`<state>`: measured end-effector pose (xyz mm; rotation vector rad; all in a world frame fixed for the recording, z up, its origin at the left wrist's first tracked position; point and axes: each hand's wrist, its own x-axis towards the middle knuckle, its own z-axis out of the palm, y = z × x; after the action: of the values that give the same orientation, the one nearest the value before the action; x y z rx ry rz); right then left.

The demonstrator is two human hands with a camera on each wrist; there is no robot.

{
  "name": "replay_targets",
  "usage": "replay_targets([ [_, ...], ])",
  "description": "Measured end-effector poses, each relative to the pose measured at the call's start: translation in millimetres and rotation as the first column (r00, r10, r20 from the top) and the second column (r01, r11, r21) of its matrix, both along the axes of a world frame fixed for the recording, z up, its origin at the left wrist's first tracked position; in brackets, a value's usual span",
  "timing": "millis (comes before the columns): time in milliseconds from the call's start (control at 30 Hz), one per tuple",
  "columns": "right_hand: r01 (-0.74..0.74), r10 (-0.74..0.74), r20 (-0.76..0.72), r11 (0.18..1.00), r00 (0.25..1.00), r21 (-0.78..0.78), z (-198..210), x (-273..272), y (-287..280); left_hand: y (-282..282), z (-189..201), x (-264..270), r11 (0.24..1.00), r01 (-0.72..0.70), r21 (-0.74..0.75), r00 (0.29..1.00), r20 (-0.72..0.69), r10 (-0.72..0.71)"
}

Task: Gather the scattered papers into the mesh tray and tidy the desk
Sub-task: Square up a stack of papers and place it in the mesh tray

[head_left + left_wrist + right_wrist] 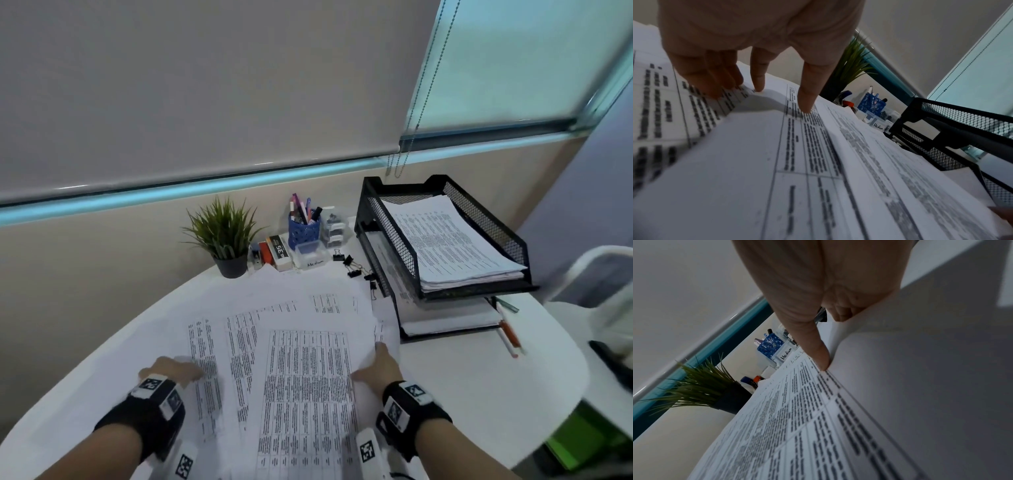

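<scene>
A: So, nearest first: what are the hands doing?

B: Both lie on the loose white printed sheets of paper (301, 370) spread over the near half of the white round surface (462, 377). The left hand (171, 371) sits at the sheets' left edge, its fingers (805, 91) fairly straight and pressing down on them, with one sheet buckled up beneath.

A: And the right?

B: The right hand (378, 365) is at the sheets' right edge. Its thumb lies on top, its fingers (840, 313) are tucked under a lifted sheet, so it pinches that paper.

A: Farther back?

B: Toward the far right edge stands the black two-tier mesh tray (486, 219), a printed stack already in each tier. Black binder clips (352, 265) lie just left of it. Along the far edge are a blue perforated pen cup (304, 233) and, left of that, a green plant in a dark pot (226, 240).
</scene>
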<state>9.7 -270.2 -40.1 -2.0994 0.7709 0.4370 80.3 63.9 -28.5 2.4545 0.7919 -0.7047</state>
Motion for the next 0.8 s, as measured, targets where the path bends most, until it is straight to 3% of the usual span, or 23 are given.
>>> replay_targets([
  [133, -0.027, 0.027, -0.023, 1.0, 0.999, 0.008, -2, 4, -1, -2, -4, 9, 0.986, -0.062, -0.154, 0.996, 0.053, 0.071],
  [333, 0.025, -0.026, 0.065, 1.0, 0.998, 0.016, -3, 8, -3, -12, 2, 6, 0.972, -0.07, -0.223, 0.995, 0.051, 0.084],
  [467, -0.04, 0.038, 0.084, 0.999, 0.996, 0.021, -12, 8, -2, -18, 7, 1, 0.99, 0.006, -0.139, 0.999, 0.054, 0.002],
  [633, -0.041, 0.041, 0.156, 0.999, 0.987, -0.003, -19, 15, 2, -24, 9, 3, 0.968, 0.134, -0.211, 0.988, 0.11, -0.112],
  [767, -0.075, 0.071, 0.136, 0.997, 0.988, 0.026, -18, 18, 8, -27, 2, 0, 0.903, 0.02, -0.43, 0.983, 0.171, 0.059],
  [800, -0.072, 0.069, 0.124, 0.997, 0.99, 0.016, -18, 17, 9, -30, 0, -2, 0.909, 0.028, -0.417, 0.986, 0.162, 0.043],
])
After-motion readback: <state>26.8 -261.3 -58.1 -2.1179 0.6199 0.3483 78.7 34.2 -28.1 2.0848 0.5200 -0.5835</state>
